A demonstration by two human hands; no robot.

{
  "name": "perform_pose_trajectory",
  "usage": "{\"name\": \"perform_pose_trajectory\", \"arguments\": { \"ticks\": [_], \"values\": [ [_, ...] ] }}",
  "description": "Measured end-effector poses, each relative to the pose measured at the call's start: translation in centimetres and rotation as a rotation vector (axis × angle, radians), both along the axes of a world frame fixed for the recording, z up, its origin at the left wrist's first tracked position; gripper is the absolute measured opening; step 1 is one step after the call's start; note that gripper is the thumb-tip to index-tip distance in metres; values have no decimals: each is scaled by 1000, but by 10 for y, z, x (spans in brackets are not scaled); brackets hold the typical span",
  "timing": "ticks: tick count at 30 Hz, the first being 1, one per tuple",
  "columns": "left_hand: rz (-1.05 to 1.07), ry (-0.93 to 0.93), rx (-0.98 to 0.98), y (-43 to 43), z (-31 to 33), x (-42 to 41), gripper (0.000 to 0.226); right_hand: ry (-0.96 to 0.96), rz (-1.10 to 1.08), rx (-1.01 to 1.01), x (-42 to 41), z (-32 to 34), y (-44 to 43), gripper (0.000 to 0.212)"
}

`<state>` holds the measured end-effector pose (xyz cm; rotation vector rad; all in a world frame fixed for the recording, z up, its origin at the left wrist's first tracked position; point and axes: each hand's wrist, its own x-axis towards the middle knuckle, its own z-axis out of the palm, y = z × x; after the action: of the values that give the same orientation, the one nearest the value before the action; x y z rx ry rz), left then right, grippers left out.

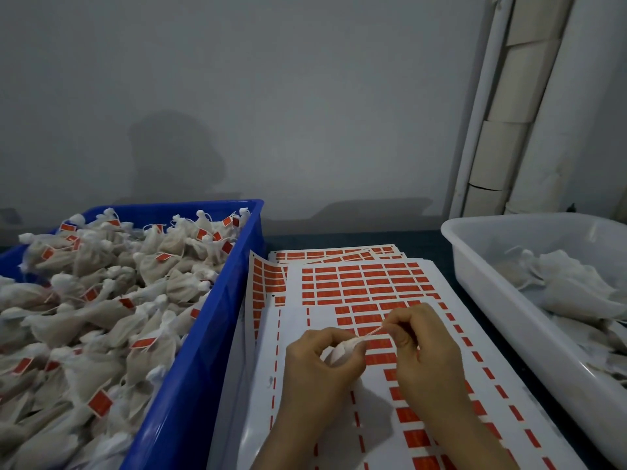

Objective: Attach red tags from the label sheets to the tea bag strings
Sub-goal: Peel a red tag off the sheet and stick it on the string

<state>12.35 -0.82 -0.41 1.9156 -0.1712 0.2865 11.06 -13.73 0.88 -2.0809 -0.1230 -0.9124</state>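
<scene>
My left hand [322,364] grips a small white tea bag [339,352] by its gathered neck, above the top label sheet [383,290]. A thin string [375,331] runs from the bag up to my right hand [420,344], whose thumb and forefinger pinch its end. The string looks taut and slightly reddish. The sheet carries rows of red tags, with bare white gaps along its left and lower parts. No loose tag shows between my fingers.
A blue crate [217,317] on the left is heaped with tea bags that bear red tags. A white tub [481,266] on the right holds untagged bags. More label sheets [264,283] lie fanned under the top one. Paper rolls [502,147] lean against the wall.
</scene>
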Motion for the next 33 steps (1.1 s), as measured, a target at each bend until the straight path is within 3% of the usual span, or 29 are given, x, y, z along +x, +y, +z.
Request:
{"name": "perform_pose_trajectory", "arguments": {
  "ticks": [5,13,16,19,26,33],
  "values": [
    [9,-26,59,1,-4,4,18,-91,-143,98,-1,5,-6,11],
    [-115,75,-168,2,7,-5,21,20,-72,91,0,1,-5,11],
    [-116,72,-155,0,8,-4,23,108,-68,101,4,-2,-7,2],
    [-111,72,-113,0,5,-4,26,230,-35,103,6,-7,-5,7],
    [-104,86,-97,0,6,-4,25,320,168,-27,3,-5,1,22],
    [-115,58,-28,0,5,-4,17,51,33,-89,3,-6,0,11]
  ]
}}
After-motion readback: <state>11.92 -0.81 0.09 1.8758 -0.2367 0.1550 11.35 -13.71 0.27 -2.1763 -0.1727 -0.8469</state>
